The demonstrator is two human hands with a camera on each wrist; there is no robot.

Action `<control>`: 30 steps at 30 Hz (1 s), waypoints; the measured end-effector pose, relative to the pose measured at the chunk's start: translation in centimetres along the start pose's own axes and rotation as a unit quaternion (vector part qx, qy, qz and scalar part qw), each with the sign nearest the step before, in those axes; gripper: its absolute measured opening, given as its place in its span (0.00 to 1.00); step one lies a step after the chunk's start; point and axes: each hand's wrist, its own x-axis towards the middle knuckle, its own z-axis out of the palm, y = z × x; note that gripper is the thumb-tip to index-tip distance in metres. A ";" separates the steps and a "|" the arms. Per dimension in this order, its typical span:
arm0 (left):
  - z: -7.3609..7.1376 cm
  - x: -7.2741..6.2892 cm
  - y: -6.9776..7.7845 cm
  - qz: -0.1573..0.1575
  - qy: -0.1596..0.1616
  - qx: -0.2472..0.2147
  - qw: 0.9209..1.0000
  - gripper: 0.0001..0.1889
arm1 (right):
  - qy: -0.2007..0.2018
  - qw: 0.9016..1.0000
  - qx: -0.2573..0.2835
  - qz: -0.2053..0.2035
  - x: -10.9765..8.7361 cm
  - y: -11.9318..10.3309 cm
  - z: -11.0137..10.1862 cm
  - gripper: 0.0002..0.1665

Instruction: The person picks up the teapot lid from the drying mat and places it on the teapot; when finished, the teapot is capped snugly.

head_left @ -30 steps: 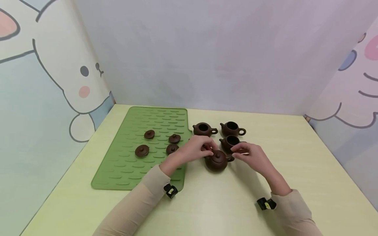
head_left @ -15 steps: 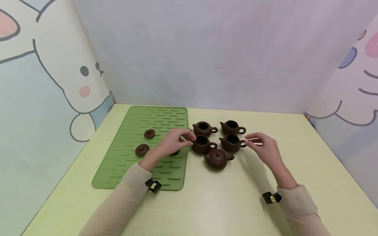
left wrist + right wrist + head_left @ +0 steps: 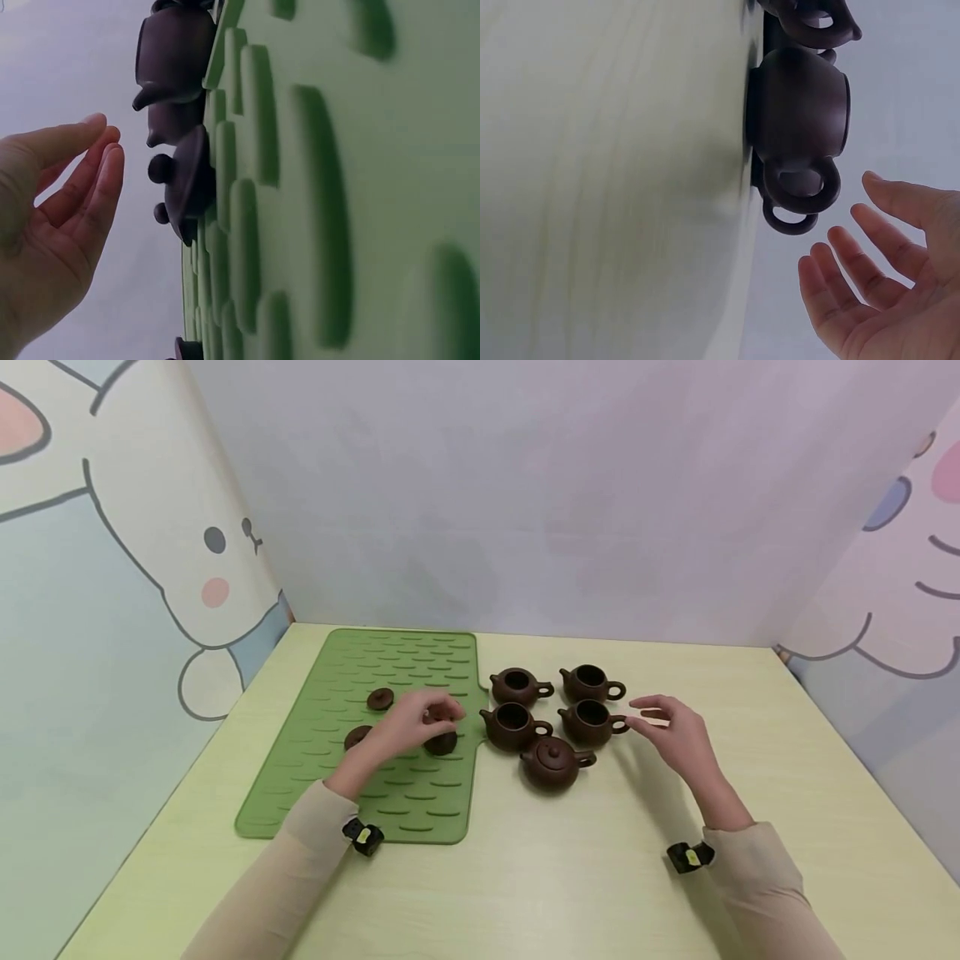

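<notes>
My left hand (image 3: 416, 722) hovers over the green mat, its thumb and fingertips close together with nothing between them. Just past those fingertips in the left wrist view is a dark brown teapot lid (image 3: 189, 180) with a round knob, and a second lid overlaps it. In the head view, one lid (image 3: 441, 742) shows below the hand, and the hand largely covers another. At the right, my right hand (image 3: 671, 739) is held in the air with loosely bent fingers, near the handle of a lidless teapot (image 3: 588, 722). A gap separates fingers and handle in the right wrist view.
Three other lidless teapots stand nearby: back left (image 3: 516, 687), back right (image 3: 590, 683) and front left (image 3: 510, 728). A lidded teapot (image 3: 551, 768) sits in front of them. Two more lids, one far (image 3: 380, 699) and one partly covered (image 3: 357, 737), lie on the green mat (image 3: 300, 785).
My left hand has moved left from the front teapot to above the lids on the mat. My right hand has drawn back to the right. The lidded teapot stays put.
</notes>
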 end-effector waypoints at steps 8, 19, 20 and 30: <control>-0.2 -0.8 -1.4 -0.030 0.001 0.003 1.000 0.07 | -0.030 1.000 -0.006 0.004 0.5 0.5 0.4 0.20; 0.0 -1.1 -2.1 -0.081 -0.013 -0.002 0.997 0.08 | -0.057 0.998 0.007 -0.013 1.2 0.7 1.0 0.17; 0.0 -1.1 -2.0 -0.082 -0.013 -0.003 0.997 0.08 | -0.057 0.998 0.008 -0.014 1.2 0.6 1.0 0.17; 0.0 -1.1 -1.6 -0.095 -0.008 0.009 0.995 0.06 | -0.056 0.998 -0.003 -0.010 1.8 0.4 1.4 0.10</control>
